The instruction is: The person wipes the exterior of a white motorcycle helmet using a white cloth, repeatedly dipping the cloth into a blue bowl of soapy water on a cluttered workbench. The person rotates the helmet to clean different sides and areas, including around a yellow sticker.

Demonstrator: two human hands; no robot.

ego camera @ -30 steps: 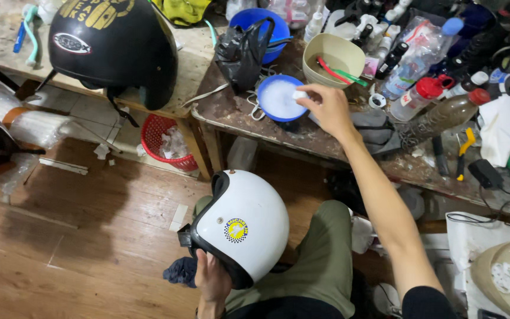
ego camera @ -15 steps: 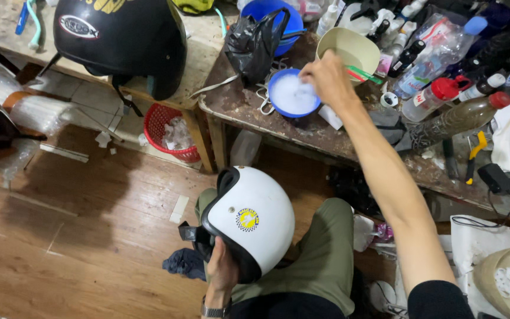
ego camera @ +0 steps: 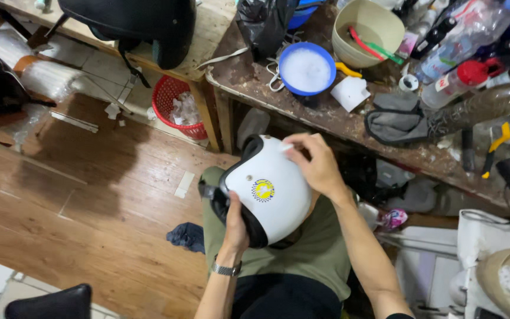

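White and shiny, the round helmet (ego camera: 270,192) sits in the person's lap, near the middle of the view, over green trousers. Its shell is smooth and hard, with a small yellow round sticker (ego camera: 263,190) on it and a black rim along its lower edge. The left hand (ego camera: 235,227) comes up from 6 o'clock and grips the black rim, fingers curled around it. The right hand (ego camera: 317,165) rests on top of the helmet at about 1 o'clock from the sticker, with its fingertips pressed together, pinching a small white thing (ego camera: 286,147) against the shell; what that thing is cannot be told. A silver watch (ego camera: 227,270) wraps the left wrist. Up at 12 o'clock stands a rough, stained wooden bench (ego camera: 326,115). On it sits a round blue bowl (ego camera: 307,68) full of white foam, and at 1 o'clock a tan plastic tub (ego camera: 366,29). A grey cloth (ego camera: 394,121) lies crumpled at 2 o'clock. A red mesh basket (ego camera: 178,106) stands on the brown wooden floor at 11 o'clock, under a big black helmet (ego camera: 143,23).
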